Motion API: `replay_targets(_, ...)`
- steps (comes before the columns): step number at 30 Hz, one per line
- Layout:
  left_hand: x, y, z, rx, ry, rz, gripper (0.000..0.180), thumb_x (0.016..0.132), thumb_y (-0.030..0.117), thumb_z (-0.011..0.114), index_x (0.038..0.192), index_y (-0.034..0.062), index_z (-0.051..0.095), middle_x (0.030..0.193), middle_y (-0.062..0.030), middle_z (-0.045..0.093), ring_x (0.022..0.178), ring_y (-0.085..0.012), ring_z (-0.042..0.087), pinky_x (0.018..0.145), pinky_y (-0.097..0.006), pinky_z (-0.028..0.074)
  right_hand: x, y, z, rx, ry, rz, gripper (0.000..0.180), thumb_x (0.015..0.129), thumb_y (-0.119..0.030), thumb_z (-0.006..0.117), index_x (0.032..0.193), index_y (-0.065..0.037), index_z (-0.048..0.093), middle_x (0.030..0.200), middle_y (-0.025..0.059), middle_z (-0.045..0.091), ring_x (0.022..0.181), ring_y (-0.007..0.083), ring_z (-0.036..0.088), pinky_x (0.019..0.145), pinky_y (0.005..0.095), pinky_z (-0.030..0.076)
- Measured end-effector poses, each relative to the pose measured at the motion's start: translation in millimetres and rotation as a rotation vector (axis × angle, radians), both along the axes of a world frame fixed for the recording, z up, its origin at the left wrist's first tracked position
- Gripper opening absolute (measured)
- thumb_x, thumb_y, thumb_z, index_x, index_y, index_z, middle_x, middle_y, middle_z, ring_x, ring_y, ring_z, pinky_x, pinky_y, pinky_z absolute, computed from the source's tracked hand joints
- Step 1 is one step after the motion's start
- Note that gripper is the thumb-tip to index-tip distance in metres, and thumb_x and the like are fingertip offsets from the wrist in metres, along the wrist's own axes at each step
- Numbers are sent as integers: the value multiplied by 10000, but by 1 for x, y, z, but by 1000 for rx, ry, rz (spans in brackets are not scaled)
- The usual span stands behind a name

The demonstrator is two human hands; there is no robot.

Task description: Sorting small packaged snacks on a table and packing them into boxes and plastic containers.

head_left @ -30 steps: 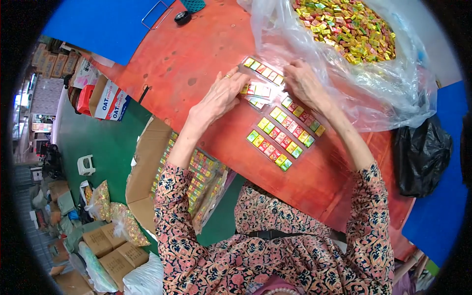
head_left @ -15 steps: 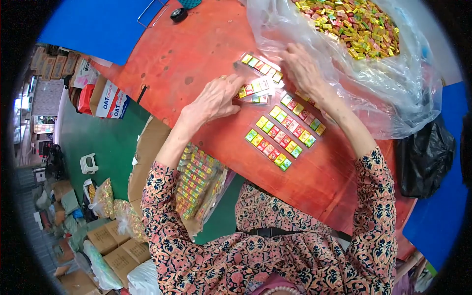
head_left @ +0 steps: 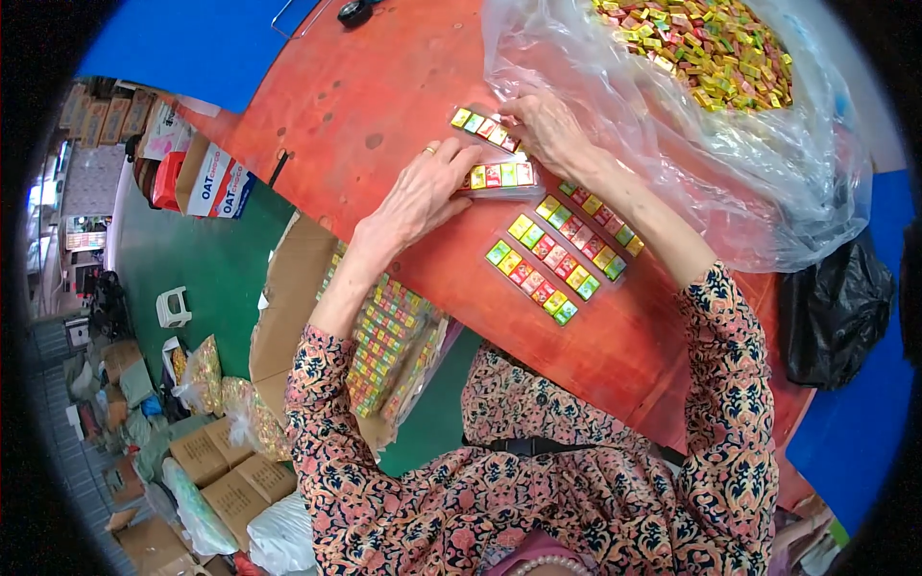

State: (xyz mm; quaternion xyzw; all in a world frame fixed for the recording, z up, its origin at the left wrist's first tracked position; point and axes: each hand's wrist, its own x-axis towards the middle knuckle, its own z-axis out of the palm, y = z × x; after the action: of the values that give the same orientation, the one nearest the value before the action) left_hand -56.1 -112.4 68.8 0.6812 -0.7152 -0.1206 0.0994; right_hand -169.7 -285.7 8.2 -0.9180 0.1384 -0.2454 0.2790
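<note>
My left hand [head_left: 427,190] is closed around the left end of a clear plastic strip pack [head_left: 501,176] of small yellow, red and green wrapped candies. Other clear packs seem to lie beneath it. My right hand [head_left: 547,132] has its fingers curled over another strip pack [head_left: 480,127] just beyond the first, partly covering its right end. Closer to me, several filled strip packs [head_left: 530,281] lie side by side at a slant on the red table [head_left: 403,106]. My right forearm passes over the farthest of these.
A large clear plastic bag [head_left: 615,125] of loose wrapped candies [head_left: 715,58] spreads over the far right. A black bag [head_left: 834,312] hangs at the right edge. Below the table's left edge stands an open carton [head_left: 280,307] filled with candy packs [head_left: 384,341]. A white stool [head_left: 173,307] stands on the green floor.
My right hand has moved left and a little nearer, onto the far strip pack. The near pack, tilted and glaring before, now lies straighter beside my left hand. The view has shifted slightly.
</note>
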Motion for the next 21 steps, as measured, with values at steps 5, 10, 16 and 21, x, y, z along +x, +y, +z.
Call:
replay_targets(5,9,0,-8,-10,84,-37,544,644,63,676,1136,36,447,1037,-157,476,985,-334,486,830,-403,421,-3,-7,-16,-81,-39,-3,198,731,-116,609,916,-57,649,781,165,607,756,314,583,661,389,450)
replay_targets(10,11,4,-10,15,108,-43,513,645,10,633,1115,32,430,994,-157,482,974,-335,483,829,-405,416,4,5,5,110,120,69,175,738,-136,625,891,-59,663,769,158,625,740,282,602,653,366,464)
replay_targets(16,4,16,-9,-70,65,-18,503,653,6,622,1116,3,426,984,-175,474,963,-348,482,821,-405,416,6,9,1,262,154,183,180,741,-121,640,899,-39,663,779,156,635,728,265,615,656,344,474)
replay_targets(21,6,21,0,-69,81,10,474,672,14,613,1109,1,429,989,-172,465,970,-342,474,829,-406,411,4,6,-4,274,112,211,205,746,-93,627,929,-2,646,815,136,648,754,228,620,692,335,483)
